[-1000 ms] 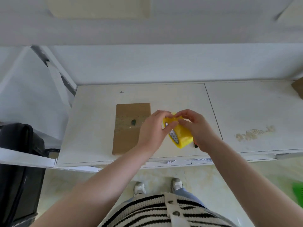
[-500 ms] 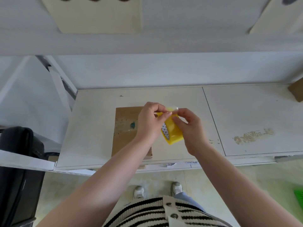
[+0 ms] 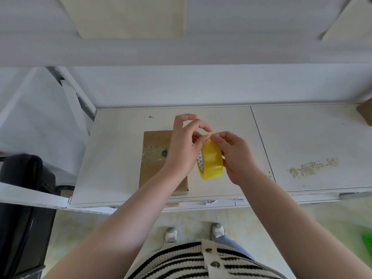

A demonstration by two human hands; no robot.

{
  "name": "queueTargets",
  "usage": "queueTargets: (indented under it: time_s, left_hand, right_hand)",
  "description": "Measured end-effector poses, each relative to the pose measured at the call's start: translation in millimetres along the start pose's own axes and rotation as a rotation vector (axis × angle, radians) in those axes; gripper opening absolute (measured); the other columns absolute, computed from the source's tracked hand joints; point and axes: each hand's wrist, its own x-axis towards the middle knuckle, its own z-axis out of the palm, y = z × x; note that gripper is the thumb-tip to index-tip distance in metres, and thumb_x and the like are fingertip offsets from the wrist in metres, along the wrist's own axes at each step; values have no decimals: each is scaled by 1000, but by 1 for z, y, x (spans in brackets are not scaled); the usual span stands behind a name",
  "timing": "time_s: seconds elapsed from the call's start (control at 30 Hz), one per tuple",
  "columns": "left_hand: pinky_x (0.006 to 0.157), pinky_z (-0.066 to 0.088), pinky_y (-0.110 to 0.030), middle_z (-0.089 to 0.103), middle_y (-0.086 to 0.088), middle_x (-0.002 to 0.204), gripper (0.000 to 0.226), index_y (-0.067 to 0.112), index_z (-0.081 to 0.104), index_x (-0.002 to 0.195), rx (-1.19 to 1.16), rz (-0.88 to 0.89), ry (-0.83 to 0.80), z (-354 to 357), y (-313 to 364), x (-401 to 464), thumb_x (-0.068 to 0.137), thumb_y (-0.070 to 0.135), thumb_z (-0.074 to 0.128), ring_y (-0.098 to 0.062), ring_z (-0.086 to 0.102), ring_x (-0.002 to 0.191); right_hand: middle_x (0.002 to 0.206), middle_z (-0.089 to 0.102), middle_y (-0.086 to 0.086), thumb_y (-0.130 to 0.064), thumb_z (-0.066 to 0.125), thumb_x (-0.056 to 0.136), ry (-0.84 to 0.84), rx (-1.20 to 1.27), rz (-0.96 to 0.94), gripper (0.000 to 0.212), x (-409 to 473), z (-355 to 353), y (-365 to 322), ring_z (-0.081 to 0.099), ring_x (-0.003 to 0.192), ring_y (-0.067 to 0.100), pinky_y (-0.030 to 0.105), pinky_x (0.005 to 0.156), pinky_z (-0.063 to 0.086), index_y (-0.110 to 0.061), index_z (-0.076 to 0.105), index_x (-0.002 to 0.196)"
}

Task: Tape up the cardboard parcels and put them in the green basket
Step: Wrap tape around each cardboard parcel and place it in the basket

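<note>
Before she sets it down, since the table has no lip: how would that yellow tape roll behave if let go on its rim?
The yellow tape roll is a round ring, so on its rim it would probably roll. Laid flat it should stay put. Held between the left hand and right hand, it looks rigid and fairly light.

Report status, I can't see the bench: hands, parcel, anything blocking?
Both hands on tape roll, picking at its end. Parcel flat on table. Nothing blocking.

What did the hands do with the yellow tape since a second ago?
The tape roll turned more upright and was lifted slightly toward the shelf's back. The left hand moved its fingertips to the top edge of the roll, picking at the tape's end. The right hand kept gripping the roll throughout. The cardboard parcel stayed flat on the white shelf, not yet taped with this strip.
</note>
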Motion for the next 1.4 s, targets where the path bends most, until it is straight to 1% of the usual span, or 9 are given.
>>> queueTargets:
  time_s: [0.27,0.43,0.5,0.6,0.8,0.93,1.17,1.3,1.4]
  left_hand:
    - [70,45,-19,55,4,107,8,8,72,82,89,-92,40,3,-1,4,82,13,79,-1,56,76]
    - [67,35,-25,57,8,104,13,15,69,83,423,69,109,6,0,3,85,27,75,-12,42,97]
    - [70,38,-25,58,9,105,11,16,66,86,328,21,78,7,-2,5,89,26,71,-10,43,98]
    - [73,48,-33,64,5,93,10,16,59,88,114,-75,19,6,-4,3,95,21,64,-14,57,90]
    - [64,40,-9,59,7,82,10,13,56,89,-149,-188,40,0,-3,6,96,16,62,-4,54,75]
    - [67,43,-14,58,6,77,11,13,56,85,-430,-300,61,-1,-10,8,95,11,61,0,53,69]
    - [82,41,-23,50,5,82,24,18,49,89,-647,-472,52,3,-45,9,88,23,73,-7,49,79]
    - [80,41,-29,55,-6,85,69,17,53,88,-888,-574,-154,2,-53,12,46,57,91,-17,51,79]
    - [78,40,-25,53,0,81,44,17,54,84,-777,-574,-101,7,-56,18,67,44,84,-13,49,75]
  right_hand:
    - [100,66,14,-21,63,94,16,-375,-263,16,6,-3,0,65,80,42,60,77,55,-24,68,80]
    - [88,69,-5,-25,61,95,38,-516,-352,17,8,-6,0,66,76,21,37,73,52,-34,64,81]
    - [92,69,-13,-25,64,93,28,-467,-322,17,9,-6,-1,67,82,18,31,73,50,-37,66,105]
    - [103,70,-10,-29,71,88,-10,-349,-227,65,14,-15,-2,69,85,7,23,75,52,-42,39,144]
    - [114,69,4,-42,60,94,43,-248,-2,37,22,-28,4,65,106,20,43,100,49,-22,62,126]
    - [115,67,23,-59,51,93,-146,101,528,60,21,-26,8,70,92,36,40,69,61,-7,60,120]
    - [115,66,11,-24,47,102,-22,193,330,29,34,-31,7,64,91,28,40,67,58,-19,60,127]
    - [117,67,15,-20,48,101,-137,231,351,28,32,-41,8,63,98,32,46,74,59,-19,61,126]
    - [114,66,15,-19,49,101,-105,294,382,26,34,-42,15,65,93,31,46,68,59,-18,60,124]
